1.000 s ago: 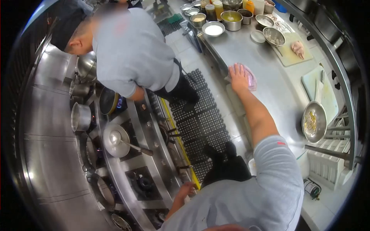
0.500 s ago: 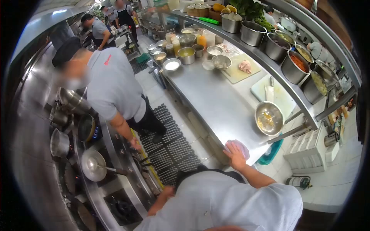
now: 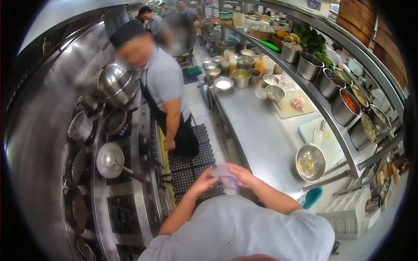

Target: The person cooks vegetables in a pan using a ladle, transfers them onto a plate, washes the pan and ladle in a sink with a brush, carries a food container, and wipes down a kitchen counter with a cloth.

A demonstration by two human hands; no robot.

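Observation:
A lavender cloth (image 3: 224, 174), bunched up, is held in front of my torso between both hands. My left hand (image 3: 203, 182) grips its left side with curled fingers. On the other side, my right hand (image 3: 242, 175) has its fingers over the top right part of the cloth. Both hands are just off the near end of the steel counter (image 3: 257, 130). At that end of the counter stands a metal bowl (image 3: 311, 162) with yellowish residue inside.
To my left is a stove (image 3: 130, 187) with a pan (image 3: 110, 160) and a lit burner. A co-worker (image 3: 163, 78) stands beside it. Right of the bowl lies a cutting board (image 3: 331, 143) with a knife. A raised shelf holds several steel containers (image 3: 347, 106).
My right hand has lifted the cloth off the counter and brought it in front of me. My left hand has come up from my side and taken hold too. The co-worker has turned more upright.

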